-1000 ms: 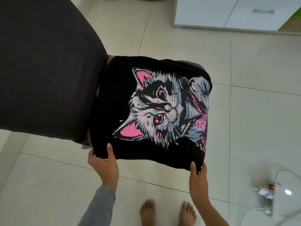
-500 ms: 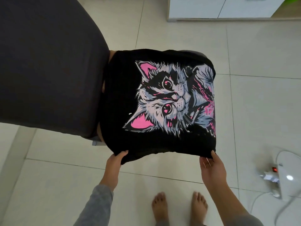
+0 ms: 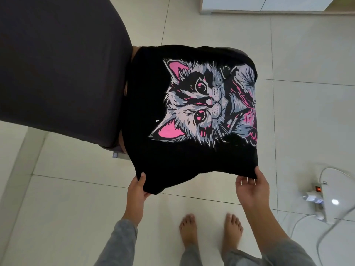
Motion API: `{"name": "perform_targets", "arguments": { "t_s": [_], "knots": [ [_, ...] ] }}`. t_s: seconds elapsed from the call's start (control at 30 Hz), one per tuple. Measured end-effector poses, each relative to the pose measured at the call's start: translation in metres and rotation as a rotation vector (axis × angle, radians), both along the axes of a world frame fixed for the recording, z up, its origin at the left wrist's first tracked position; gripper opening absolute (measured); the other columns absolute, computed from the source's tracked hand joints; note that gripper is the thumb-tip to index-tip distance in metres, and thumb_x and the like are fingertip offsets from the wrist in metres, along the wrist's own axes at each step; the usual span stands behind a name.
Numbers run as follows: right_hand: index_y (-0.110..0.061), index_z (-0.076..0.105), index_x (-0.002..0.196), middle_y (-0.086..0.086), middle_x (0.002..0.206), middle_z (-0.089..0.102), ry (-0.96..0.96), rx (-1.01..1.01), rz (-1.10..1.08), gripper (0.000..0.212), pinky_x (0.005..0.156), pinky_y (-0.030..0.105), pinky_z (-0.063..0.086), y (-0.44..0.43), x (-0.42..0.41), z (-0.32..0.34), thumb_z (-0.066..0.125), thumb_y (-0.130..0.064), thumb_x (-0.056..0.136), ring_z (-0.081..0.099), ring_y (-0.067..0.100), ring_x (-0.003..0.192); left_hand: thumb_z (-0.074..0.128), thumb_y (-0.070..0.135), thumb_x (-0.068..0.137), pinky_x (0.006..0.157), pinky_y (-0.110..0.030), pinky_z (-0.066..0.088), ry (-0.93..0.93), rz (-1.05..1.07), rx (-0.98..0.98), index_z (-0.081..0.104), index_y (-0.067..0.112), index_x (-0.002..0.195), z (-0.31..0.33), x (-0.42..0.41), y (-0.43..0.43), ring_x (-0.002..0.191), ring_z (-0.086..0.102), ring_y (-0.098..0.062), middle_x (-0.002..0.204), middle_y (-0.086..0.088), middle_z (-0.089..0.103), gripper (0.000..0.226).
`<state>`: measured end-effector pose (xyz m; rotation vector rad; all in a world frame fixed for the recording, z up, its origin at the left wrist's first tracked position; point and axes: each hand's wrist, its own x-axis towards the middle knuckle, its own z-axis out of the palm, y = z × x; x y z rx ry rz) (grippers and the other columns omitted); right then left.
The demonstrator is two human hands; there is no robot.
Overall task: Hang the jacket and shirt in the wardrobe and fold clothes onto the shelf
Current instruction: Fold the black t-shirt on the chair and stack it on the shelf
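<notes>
head view looks down on a black t-shirt [image 3: 192, 158] that lies spread over what seems to be a chair seat, its left edge against the dark grey chair back [image 3: 57, 64] and its near edge hanging off toward the person. the left hand [image 3: 137, 191] pinches the near left corner, thumb on top and fingers tucked beneath. the right hand [image 3: 251, 189] is turned palm up at the near right corner and holds the hem between thumb and fingertips [image 3: 247, 182], more lightly by the look of it. the step looks like a fold of the near half over the far half. to do it well, both corners should rise together and level, with a little pull between the hands, since the hem sags in the middle where nothing supports it. the right hand may want a firmer pinch first. the near edge should land square on the far edge, then be smoothed flat so the bundle stacks neatly on the shelf. the cloth is soft and limp and already narrowed, with a large cat face printed in grey, white and bright pink, lying sideways and running off the right fold. below are bare feet [image 3: 188, 229] on a pale tiled floor [image 3: 307, 93], a power strip [image 3: 317, 189] to the right, and a white cabinet [image 3: 259, 4] at the top.
</notes>
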<state>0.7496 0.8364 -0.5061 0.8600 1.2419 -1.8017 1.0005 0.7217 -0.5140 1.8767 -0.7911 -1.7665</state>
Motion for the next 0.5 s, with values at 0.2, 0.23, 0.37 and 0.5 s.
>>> {"name": "perform_targets", "arguments": {
  "t_s": [0.2, 0.23, 0.37, 0.5],
  "knots": [
    [-0.016, 0.059, 0.089, -0.010, 0.091, 0.069, 0.107, 0.024, -0.169, 0.012, 0.071, 0.015, 0.052, -0.006, -0.013, 0.010, 0.053, -0.005, 0.090, 0.063, 0.006, 0.092, 0.052, 0.025, 0.092, 0.098, -0.046, 0.046, 0.165, 0.222, -0.015, 0.064, 0.014, 0.119, 0.024, 0.000, -0.005, 0.111, 0.061, -0.031, 0.117, -0.012, 0.066, 0.032],
    [-0.022, 0.058, 0.085, -0.019, 0.080, 0.068, 0.117, 0.012, -0.232, 0.018, 0.070, 0.011, 0.049, -0.008, -0.013, 0.011, 0.054, -0.005, 0.090, 0.061, -0.001, 0.087, 0.054, 0.027, 0.090, 0.099, -0.050, 0.045, 0.192, 0.231, -0.015, 0.065, 0.014, 0.118, 0.030, -0.002, -0.007, 0.111, 0.061, -0.034, 0.118, -0.014, 0.065, 0.033],
    [-0.026, 0.036, 0.062, -0.017, 0.044, 0.048, 0.247, 0.173, -0.121, 0.039, 0.046, 0.008, 0.038, -0.019, -0.015, 0.027, 0.060, -0.010, 0.088, 0.047, 0.000, 0.047, 0.056, 0.029, 0.089, 0.097, -0.049, 0.045, 0.262, 0.290, -0.027, 0.064, 0.015, 0.118, 0.055, -0.017, -0.030, 0.111, 0.061, -0.034, 0.119, -0.013, 0.065, 0.034],
    [-0.020, 0.033, 0.049, 0.005, 0.059, 0.036, 0.511, 0.535, 0.051, 0.042, 0.059, 0.037, 0.035, -0.022, -0.024, 0.025, 0.068, -0.029, 0.069, 0.036, 0.028, 0.059, 0.055, 0.018, 0.090, 0.086, -0.035, 0.052, 0.260, 0.331, -0.131, 0.065, 0.014, 0.116, 0.079, -0.039, -0.062, 0.103, 0.064, -0.024, 0.109, -0.006, 0.069, 0.028]
  ]
}}
